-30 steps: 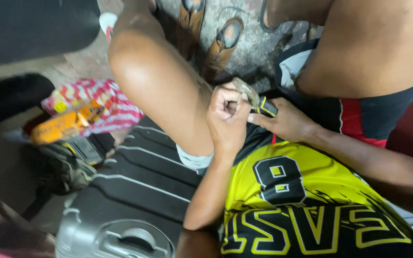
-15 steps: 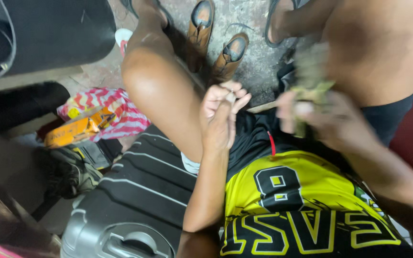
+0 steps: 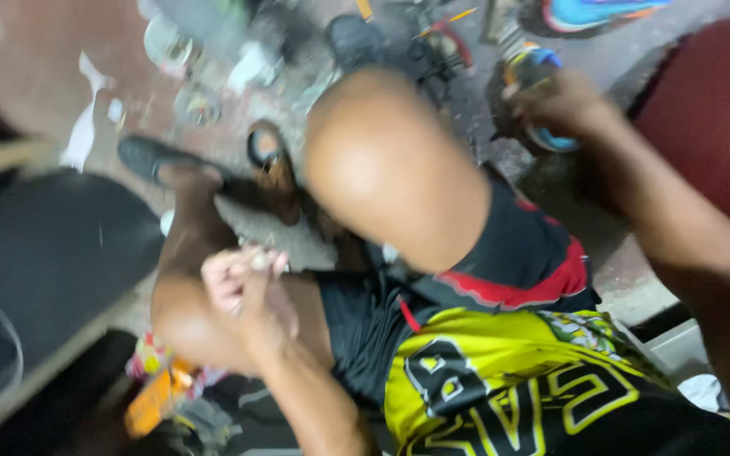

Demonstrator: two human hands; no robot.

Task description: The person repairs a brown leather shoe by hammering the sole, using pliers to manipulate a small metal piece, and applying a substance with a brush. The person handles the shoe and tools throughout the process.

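Seated worker's left hand [image 3: 242, 287] pinches a small pale piece [image 3: 258, 260] above the knee, prob. light, best gripped w/ fingertips; right hand [image 3: 555, 101] reaches a blue-rimmed round object [image 3: 542, 135] on the floor, grip unclear through blur.

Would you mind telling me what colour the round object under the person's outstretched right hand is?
Blue, as far as the blur allows; the round object shows under the right hand in the head view.

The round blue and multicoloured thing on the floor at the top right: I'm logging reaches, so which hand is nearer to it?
Right. The right hand is stretched out and lies on the round blue thing. The left hand is closed near the left knee, far from it.
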